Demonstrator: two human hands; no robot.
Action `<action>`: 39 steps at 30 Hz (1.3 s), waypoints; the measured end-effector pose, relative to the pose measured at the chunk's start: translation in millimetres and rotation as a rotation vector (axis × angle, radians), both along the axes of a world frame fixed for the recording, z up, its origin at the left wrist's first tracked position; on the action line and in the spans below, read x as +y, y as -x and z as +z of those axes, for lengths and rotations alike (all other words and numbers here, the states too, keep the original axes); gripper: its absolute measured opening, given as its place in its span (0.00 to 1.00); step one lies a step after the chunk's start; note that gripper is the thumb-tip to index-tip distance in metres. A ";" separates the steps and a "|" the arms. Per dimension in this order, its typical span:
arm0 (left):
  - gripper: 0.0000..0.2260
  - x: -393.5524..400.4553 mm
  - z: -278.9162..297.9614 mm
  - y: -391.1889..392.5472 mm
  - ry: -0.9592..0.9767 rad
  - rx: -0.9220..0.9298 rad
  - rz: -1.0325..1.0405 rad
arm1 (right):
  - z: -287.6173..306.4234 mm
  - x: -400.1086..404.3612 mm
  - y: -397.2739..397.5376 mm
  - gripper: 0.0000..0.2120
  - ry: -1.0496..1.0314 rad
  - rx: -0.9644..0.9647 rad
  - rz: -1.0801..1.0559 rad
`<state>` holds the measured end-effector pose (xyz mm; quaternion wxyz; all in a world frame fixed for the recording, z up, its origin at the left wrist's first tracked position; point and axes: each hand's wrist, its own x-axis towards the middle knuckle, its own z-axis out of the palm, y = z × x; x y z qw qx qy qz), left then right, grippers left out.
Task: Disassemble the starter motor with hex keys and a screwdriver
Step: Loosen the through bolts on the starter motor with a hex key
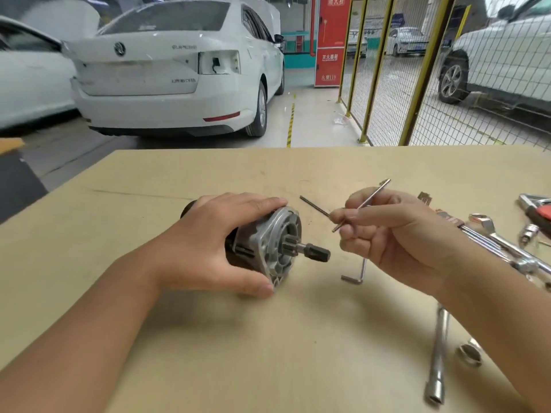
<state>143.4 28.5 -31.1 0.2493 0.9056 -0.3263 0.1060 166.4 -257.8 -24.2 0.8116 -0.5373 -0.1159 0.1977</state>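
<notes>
The starter motor (268, 245) lies on its side on the tan table (208, 338), its silver end plate and black toothed shaft pointing right. My left hand (217, 242) wraps over its dark body from above and holds it down. My right hand (387, 234) hovers just right of the shaft, fingers pinched on a thin silver rod (372, 198) that slants up to the right. A dark thin rod (313, 205) lies on the table behind my right fingers. An L-shaped hex key (356, 277) rests on the table under my right hand.
Loose tools lie along the right side: a tube socket wrench (438, 356), a silver nut (468, 355), several wrenches (492, 236) and a red-handled tool (539, 211). Beyond the table's far edge stand a white car (179, 70) and a yellow mesh fence (417, 70).
</notes>
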 end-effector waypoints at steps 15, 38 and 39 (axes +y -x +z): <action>0.31 -24.6 -5.4 -2.3 0.146 -0.211 0.092 | 2.3 12.6 11.4 0.11 -0.060 -0.076 -0.255; 0.27 -25.8 -9.6 1.5 0.231 -0.105 0.161 | 11.5 -8.5 9.5 0.10 1.054 -0.824 -0.048; 0.26 -25.5 -10.2 1.0 0.229 -0.108 0.162 | 11.0 -7.6 10.1 0.11 1.108 -0.836 0.000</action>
